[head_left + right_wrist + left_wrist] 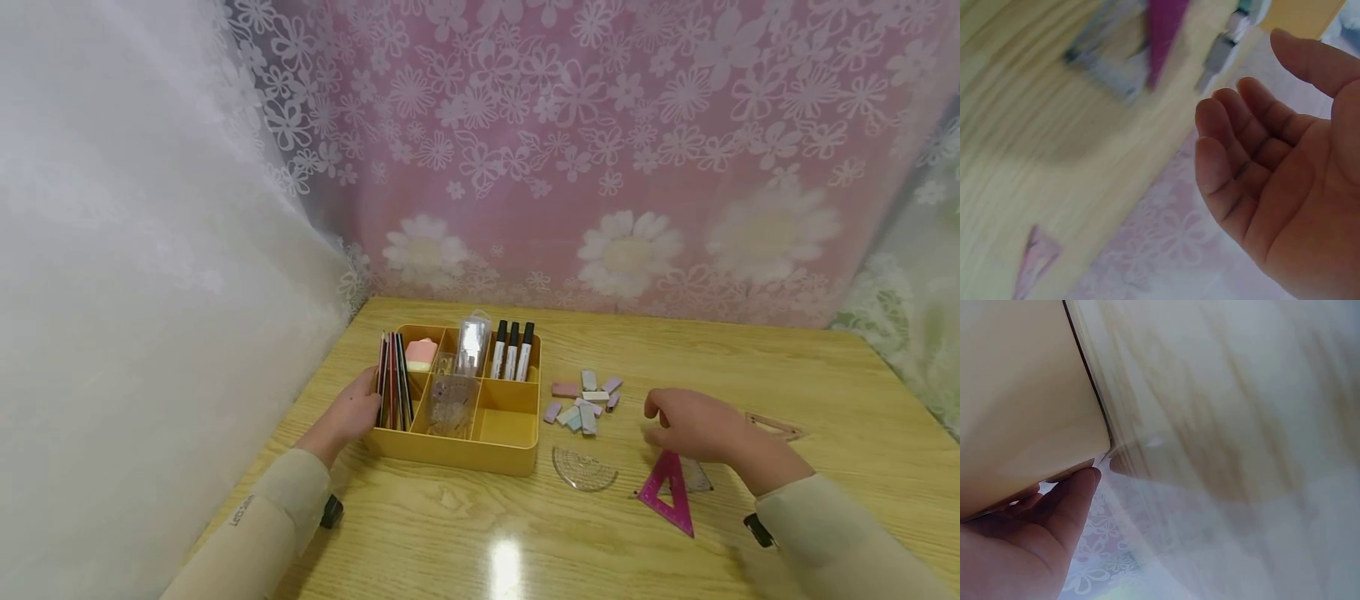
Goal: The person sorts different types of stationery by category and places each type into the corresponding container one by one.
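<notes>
My left hand [352, 414] grips the left wall of a yellow divided organizer box [450, 452]. In the left wrist view its thumb and fingers [1072, 506] are at the box's edge. Pencils [393, 379] stand in the box's left section, close to that hand. Loosely curled and holding nothing, my right hand [693, 423] hovers above the table. Just below it lies a magenta set square [678, 500], overlapping a clear set square [697, 475]. Another set square [776, 427], brownish in the head view, lies to the right, partly behind the wrist.
Several small pastel erasers [587, 408] are scattered right of the box, with a clear protractor [583, 469] in front of them. Inside the box are black-capped markers [512, 354], a pink-and-yellow item [421, 354] and clear plastic pieces [452, 400]. A floral curtain [525, 167] hangs behind.
</notes>
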`<action>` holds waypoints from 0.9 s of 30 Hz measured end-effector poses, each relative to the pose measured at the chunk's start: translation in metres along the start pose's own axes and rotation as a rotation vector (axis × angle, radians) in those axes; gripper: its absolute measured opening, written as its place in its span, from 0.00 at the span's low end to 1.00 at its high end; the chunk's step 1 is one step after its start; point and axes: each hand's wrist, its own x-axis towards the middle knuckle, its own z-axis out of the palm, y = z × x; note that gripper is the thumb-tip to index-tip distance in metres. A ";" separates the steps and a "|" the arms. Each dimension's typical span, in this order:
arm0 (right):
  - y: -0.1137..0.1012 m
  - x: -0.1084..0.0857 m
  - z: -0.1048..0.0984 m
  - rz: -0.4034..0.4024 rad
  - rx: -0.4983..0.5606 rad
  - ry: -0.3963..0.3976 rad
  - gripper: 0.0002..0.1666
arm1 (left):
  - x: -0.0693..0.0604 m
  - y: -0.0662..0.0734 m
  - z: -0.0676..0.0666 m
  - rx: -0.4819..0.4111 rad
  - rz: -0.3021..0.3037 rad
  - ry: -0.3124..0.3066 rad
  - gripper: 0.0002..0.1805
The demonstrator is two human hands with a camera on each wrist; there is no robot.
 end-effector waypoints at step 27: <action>0.023 -0.007 0.020 0.195 0.053 -0.093 0.35 | -0.001 0.002 -0.001 0.016 0.001 -0.005 0.31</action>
